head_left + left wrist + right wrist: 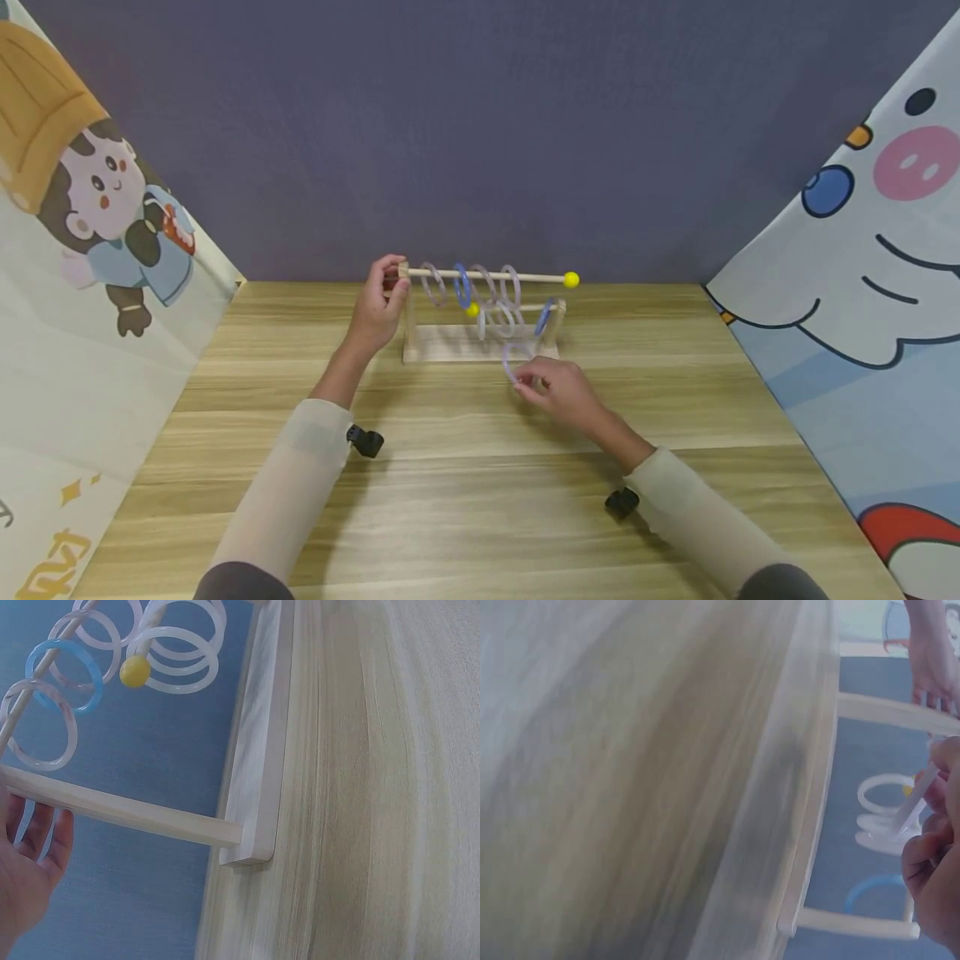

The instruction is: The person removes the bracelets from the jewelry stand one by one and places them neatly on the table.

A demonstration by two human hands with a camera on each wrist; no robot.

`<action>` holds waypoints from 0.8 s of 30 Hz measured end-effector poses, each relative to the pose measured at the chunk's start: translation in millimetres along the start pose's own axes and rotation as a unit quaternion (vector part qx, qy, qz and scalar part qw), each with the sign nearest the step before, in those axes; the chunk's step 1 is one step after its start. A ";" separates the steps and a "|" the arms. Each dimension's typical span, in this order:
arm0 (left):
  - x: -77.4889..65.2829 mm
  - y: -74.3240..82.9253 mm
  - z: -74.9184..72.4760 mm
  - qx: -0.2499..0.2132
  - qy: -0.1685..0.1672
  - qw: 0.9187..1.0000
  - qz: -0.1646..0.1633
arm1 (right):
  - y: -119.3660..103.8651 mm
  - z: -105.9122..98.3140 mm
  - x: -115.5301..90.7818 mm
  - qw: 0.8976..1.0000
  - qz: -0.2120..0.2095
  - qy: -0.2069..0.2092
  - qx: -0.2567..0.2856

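A wooden stand [450,346] carries an upper rod and a lower rod, tipped with a yellow ball [572,280] and another yellow ball [135,672]. My left hand [378,308] grips the top of its left post, thumb in front. On the upper rod hang a blue ring [96,675] and several pale purple ones. The lower rod bears whitish rings and one blue ring [543,318] near the right post. Between thumb and fingers, my right hand [562,390] pinches a pale purple ring [506,364] in front of the base's right part.
The stand is on a wood-grain table [480,500], near its back edge. A dark blue-grey panel [480,142] rises behind it. Cartoon-printed panels [150,250] flank the table left and right. Each wrist wears a small black camera [365,441].
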State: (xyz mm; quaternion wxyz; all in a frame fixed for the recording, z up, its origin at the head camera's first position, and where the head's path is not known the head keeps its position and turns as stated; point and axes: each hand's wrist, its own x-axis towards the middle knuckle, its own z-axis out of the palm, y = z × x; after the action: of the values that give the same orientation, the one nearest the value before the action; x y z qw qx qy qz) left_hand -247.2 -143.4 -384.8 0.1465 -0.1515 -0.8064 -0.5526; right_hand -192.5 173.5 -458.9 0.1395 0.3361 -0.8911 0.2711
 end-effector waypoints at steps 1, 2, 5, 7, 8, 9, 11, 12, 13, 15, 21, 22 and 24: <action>-0.1 0.0 -0.2 -0.001 0.000 1.000 0.001 | -2.4 2.0 1.0 1.000 -0.004 -0.008 -0.007; -0.1 0.1 -0.4 -0.002 0.001 1.000 0.001 | -4.4 4.3 1.8 1.000 -0.009 -0.014 -0.013; 0.0 -0.7 -1.0 -0.005 0.000 1.000 -0.002 | -9.6 11.5 3.8 0.999 -0.023 -0.037 -0.028; 0.4 -2.7 -0.9 -0.005 -0.002 1.000 -0.005 | -12.9 15.9 4.6 0.998 -0.025 -0.055 -0.034; 0.8 -4.4 -0.4 -0.005 -0.003 1.000 -0.005 | -14.4 18.0 5.0 0.997 -0.025 -0.066 -0.034; 1.8 -8.5 0.3 -0.005 -0.003 1.000 -0.006 | -15.7 20.0 5.4 0.996 -0.027 -0.077 -0.037; 4.2 -18.5 2.2 -0.006 0.000 1.000 -0.004 | -18.0 24.0 6.1 0.994 -0.030 -0.095 -0.042; 5.4 -23.8 3.1 -0.007 0.003 1.000 -0.003 | -19.0 25.9 6.3 0.993 -0.035 -0.102 -0.048; 6.5 -28.7 4.0 -0.006 0.005 1.000 0.000 | -19.9 27.8 6.7 0.992 -0.042 -0.107 -0.050; 9.1 -38.8 5.4 -0.004 0.009 1.000 0.003 | -21.3 31.4 7.4 0.990 -0.056 -0.113 -0.059; 10.7 -45.0 5.0 -0.005 0.009 1.000 0.011 | -26.0 36.9 9.2 0.987 -0.085 -0.125 -0.060; 10.7 -45.0 5.0 -0.010 0.008 1.000 0.011 | -26.6 37.3 9.6 0.986 -0.087 -0.127 -0.059; 10.7 -44.7 5.0 -0.015 0.008 1.000 0.012 | -27.5 37.9 10.1 0.986 -0.087 -0.133 -0.055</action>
State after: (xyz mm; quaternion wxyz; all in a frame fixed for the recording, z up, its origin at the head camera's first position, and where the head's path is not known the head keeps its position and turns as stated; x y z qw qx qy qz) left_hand -275.4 -153.2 -420.1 0.1578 -0.1592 -0.7947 -0.5642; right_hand -184.0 129.0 -474.7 0.0612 0.4373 -0.8826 0.1611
